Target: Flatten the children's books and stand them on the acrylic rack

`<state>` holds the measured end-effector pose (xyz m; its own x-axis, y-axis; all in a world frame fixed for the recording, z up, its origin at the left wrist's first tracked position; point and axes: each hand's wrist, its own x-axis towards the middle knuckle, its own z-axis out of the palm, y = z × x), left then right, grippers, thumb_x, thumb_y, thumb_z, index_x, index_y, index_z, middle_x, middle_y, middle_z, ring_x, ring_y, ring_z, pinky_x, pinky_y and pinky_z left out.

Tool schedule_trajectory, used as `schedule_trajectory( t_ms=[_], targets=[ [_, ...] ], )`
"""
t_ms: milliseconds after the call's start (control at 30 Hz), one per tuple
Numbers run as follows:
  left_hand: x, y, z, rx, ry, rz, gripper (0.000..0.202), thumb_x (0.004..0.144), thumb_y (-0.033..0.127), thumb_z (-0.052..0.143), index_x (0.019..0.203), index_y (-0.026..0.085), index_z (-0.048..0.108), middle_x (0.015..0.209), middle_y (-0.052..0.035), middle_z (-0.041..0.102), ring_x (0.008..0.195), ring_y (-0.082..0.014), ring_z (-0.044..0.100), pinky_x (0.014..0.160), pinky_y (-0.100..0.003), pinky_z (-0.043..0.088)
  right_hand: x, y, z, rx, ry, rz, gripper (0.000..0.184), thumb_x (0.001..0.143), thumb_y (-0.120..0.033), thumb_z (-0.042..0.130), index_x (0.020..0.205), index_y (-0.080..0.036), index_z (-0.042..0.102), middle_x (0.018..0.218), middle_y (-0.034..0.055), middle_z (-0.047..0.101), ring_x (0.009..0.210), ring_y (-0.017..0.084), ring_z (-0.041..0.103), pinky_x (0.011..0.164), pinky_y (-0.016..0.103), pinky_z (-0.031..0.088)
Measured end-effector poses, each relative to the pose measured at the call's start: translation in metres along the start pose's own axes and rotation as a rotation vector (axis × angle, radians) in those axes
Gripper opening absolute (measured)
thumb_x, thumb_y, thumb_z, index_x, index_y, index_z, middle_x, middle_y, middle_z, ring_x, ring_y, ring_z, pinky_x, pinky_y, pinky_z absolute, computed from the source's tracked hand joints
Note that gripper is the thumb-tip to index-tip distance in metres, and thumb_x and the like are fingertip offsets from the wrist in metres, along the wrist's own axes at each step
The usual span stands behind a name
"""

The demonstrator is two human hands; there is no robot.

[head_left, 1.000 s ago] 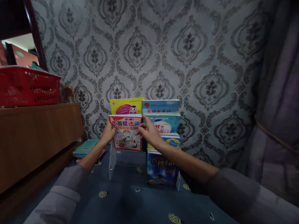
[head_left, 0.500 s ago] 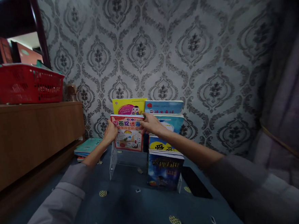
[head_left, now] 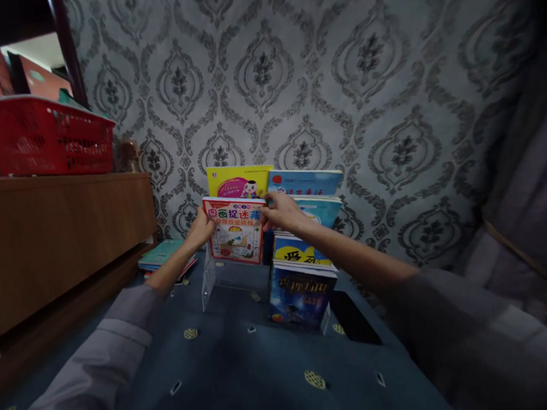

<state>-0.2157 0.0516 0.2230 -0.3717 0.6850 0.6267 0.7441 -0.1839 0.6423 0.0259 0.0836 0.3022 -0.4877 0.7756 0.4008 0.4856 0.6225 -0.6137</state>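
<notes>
A red-bordered picture book (head_left: 236, 231) stands in the second tier of a clear acrylic rack (head_left: 210, 284) against the wall. My left hand (head_left: 201, 228) grips its left edge, and my right hand (head_left: 278, 212) pinches its upper right corner. Behind it stands a yellow book (head_left: 239, 182). The rack's right column holds a light blue book (head_left: 306, 183), a teal one (head_left: 323, 209), a yellow-and-blue one (head_left: 300, 253) and a dark blue one (head_left: 299, 295) at the front.
A wooden cabinet (head_left: 60, 238) runs along the left, with a red basket (head_left: 39, 137) on top. A stack of books (head_left: 162, 255) lies on the blue patterned floor beside it. A dark flat object (head_left: 354, 318) lies right of the rack. Curtain (head_left: 527, 212) hangs at right.
The camera tilted up a little, so everything sits higher. My right hand moved from the book's right edge to its top right corner, uncovering the yellow-and-blue book.
</notes>
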Motion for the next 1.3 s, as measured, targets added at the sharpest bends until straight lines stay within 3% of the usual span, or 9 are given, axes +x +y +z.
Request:
schedule_trajectory(
  t_ms=[233, 433, 500, 567, 733, 833, 967, 1200, 1300],
  targets=[
    [0.006, -0.019, -0.001, -0.072, -0.047, 0.031, 0.043, 0.076, 0.015, 0.053, 0.119, 0.017, 0.044, 0.113, -0.0092, 0.065, 0.11, -0.0244, 0.062, 0.101, -0.042, 0.048, -0.003, 0.006, 0.005, 0.135, 0.025, -0.049, 0.045, 0.092, -0.009, 0.054, 0.136, -0.011, 0.049, 0.062, 0.0003, 0.066, 0.048, 0.014, 0.064, 0.048, 0.025, 0.053],
    [-0.002, -0.046, -0.014, 0.032, -0.095, 0.003, 0.049, 0.081, 0.015, 0.048, 0.129, 0.013, 0.042, 0.111, -0.009, 0.067, 0.096, -0.02, 0.066, 0.091, -0.036, 0.052, -0.021, 0.01, 0.008, 0.108, 0.094, -0.158, 0.057, 0.089, -0.008, 0.051, 0.145, -0.013, 0.041, 0.073, 0.003, 0.069, 0.058, 0.018, 0.068, 0.06, 0.03, 0.057],
    [-0.013, -0.069, -0.023, 0.197, -0.111, -0.075, 0.047, 0.085, 0.017, 0.044, 0.131, 0.014, 0.043, 0.116, -0.0098, 0.067, 0.099, -0.0199, 0.065, 0.091, -0.034, 0.051, -0.045, 0.015, 0.014, 0.079, 0.149, -0.25, 0.059, 0.091, -0.012, 0.051, 0.148, -0.017, 0.038, 0.081, 0.0045, 0.072, 0.066, 0.019, 0.07, 0.066, 0.032, 0.057],
    [-0.027, -0.099, -0.031, 0.363, -0.131, -0.18, 0.041, 0.087, 0.018, 0.042, 0.127, 0.013, 0.049, 0.118, -0.0121, 0.067, 0.105, -0.0224, 0.064, 0.094, -0.035, 0.05, -0.081, 0.029, 0.027, 0.053, 0.101, -0.304, 0.056, 0.094, -0.018, 0.049, 0.149, -0.02, 0.039, 0.085, 0.0044, 0.073, 0.07, 0.02, 0.07, 0.069, 0.033, 0.057],
    [-0.067, -0.167, -0.042, 0.644, -0.192, -0.398, 0.03, 0.084, 0.023, 0.052, 0.111, 0.011, 0.06, 0.115, -0.0223, 0.068, 0.111, -0.0351, 0.063, 0.092, -0.044, 0.05, -0.188, 0.1, 0.083, 0.01, -0.342, -0.41, 0.043, 0.095, -0.026, 0.045, 0.134, -0.021, 0.062, 0.087, 0.0075, 0.077, 0.07, 0.019, 0.071, 0.068, 0.03, 0.056],
    [-0.076, -0.188, -0.042, 0.787, -0.21, -0.407, 0.037, 0.086, 0.03, 0.056, 0.116, 0.009, 0.059, 0.123, -0.0274, 0.063, 0.12, -0.0404, 0.057, 0.095, -0.049, 0.047, -0.237, 0.149, 0.115, 0.018, -0.375, -0.22, 0.041, 0.097, -0.031, 0.044, 0.132, -0.031, 0.064, 0.095, 0.0065, 0.08, 0.076, 0.021, 0.075, 0.071, 0.032, 0.059],
    [-0.068, -0.198, -0.041, 0.928, -0.253, -0.315, 0.04, 0.09, 0.041, 0.054, 0.117, 0.012, 0.063, 0.131, -0.0259, 0.058, 0.128, -0.0415, 0.048, 0.105, -0.055, 0.037, -0.267, 0.19, 0.139, 0.119, -0.233, -0.041, 0.038, 0.096, -0.047, 0.049, 0.122, -0.031, 0.072, 0.113, 0.0102, 0.077, 0.099, 0.028, 0.075, 0.086, 0.04, 0.061],
    [-0.041, -0.209, -0.029, 1.018, -0.433, -0.201, 0.032, 0.093, 0.035, 0.055, 0.117, 0.015, 0.064, 0.125, -0.0189, 0.064, 0.12, -0.0328, 0.058, 0.099, -0.04, 0.044, -0.265, 0.204, 0.146, 0.264, -0.25, 0.093, 0.051, 0.094, -0.063, 0.046, 0.112, -0.027, 0.078, 0.101, 0.0126, 0.079, 0.09, 0.027, 0.077, 0.081, 0.037, 0.063],
    [-0.033, -0.213, -0.029, 1.033, -0.499, -0.184, 0.027, 0.096, 0.031, 0.055, 0.113, 0.013, 0.065, 0.119, -0.0178, 0.067, 0.112, -0.0295, 0.063, 0.096, -0.04, 0.047, -0.266, 0.205, 0.147, 0.287, -0.25, 0.108, 0.051, 0.093, -0.064, 0.047, 0.11, -0.028, 0.079, 0.102, 0.0123, 0.08, 0.09, 0.027, 0.077, 0.082, 0.037, 0.063]
  ],
)
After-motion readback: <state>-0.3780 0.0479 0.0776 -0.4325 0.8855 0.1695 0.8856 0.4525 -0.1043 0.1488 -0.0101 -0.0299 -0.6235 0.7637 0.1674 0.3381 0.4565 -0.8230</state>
